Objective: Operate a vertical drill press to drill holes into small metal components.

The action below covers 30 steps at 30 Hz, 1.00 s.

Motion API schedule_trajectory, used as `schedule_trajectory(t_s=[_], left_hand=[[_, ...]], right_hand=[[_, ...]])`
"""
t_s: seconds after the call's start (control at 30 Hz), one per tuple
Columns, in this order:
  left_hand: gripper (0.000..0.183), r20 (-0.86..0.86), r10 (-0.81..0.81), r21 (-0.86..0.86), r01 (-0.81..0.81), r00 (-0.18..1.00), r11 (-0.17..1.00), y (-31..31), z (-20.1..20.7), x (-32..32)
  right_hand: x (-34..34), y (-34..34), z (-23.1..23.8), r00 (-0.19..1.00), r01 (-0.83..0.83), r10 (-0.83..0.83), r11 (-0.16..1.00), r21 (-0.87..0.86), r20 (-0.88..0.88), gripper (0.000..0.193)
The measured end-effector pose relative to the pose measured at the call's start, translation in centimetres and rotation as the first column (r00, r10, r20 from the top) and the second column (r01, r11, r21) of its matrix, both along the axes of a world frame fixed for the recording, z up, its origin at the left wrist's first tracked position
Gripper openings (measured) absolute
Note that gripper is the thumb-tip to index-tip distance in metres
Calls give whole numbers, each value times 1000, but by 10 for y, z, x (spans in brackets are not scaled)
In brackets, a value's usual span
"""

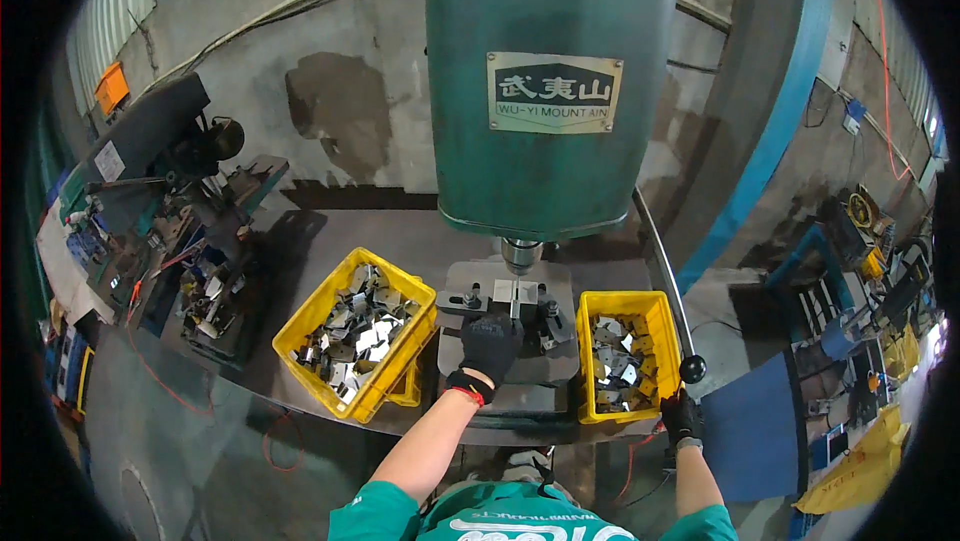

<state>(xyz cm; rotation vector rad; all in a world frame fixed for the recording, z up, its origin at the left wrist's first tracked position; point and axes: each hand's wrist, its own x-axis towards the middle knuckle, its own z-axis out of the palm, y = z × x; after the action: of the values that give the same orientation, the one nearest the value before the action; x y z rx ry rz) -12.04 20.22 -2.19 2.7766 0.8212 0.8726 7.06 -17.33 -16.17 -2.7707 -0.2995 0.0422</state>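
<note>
My left hand (490, 345), in a black glove, reaches into the metal fixture (553, 326) on the drill press table. Its fingers are bent and partly hidden, close to a bright metal piece (515, 291) under the drill chuck (521, 256); what they grip does not show. My right hand (683, 417), also gloved in black, is just below the black ball knob (692, 369) of the press's long lever (663, 266), beside the right bin's near corner. Its fingers are too dark to read.
A yellow bin (288, 353) of bent metal pieces stands left of the fixture, and another yellow bin (628, 295) of similar pieces stands right. The green drill press head (550, 176) hangs above. A second machine (205, 161) is at far left, a blue panel (750, 431) at right.
</note>
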Motion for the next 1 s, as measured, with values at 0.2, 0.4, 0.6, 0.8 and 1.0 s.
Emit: schedule_trajectory(t_s=[0.2, 0.4, 0.6, 0.8, 1.0], left_hand=[[24, -21, -41, 28, 42, 999, 999, 4, -2, -1], [19, 57, -69, 47, 66, 996, 997, 13, -19, 6], [11, 91, -143, 87, 135, 985, 987, 17, -12, 2], [10, 47, -119, 68, 116, 992, 991, 25, -16, 8], [47, 195, -90, 169, 57, 977, 984, 30, 33, -7]], right_hand=[[26, 15, 30, 934, -221, 15, 811, 542, 358, 53], [-46, 86, 233, 930, -287, 313, 301, 909, 191, 47], [-106, 124, 320, 797, -521, 562, 455, 722, 221, 51], [-93, 146, 293, 808, -589, 509, 662, 464, 299, 57], [-81, 137, 271, 855, -486, 494, 655, 579, 158, 59]])
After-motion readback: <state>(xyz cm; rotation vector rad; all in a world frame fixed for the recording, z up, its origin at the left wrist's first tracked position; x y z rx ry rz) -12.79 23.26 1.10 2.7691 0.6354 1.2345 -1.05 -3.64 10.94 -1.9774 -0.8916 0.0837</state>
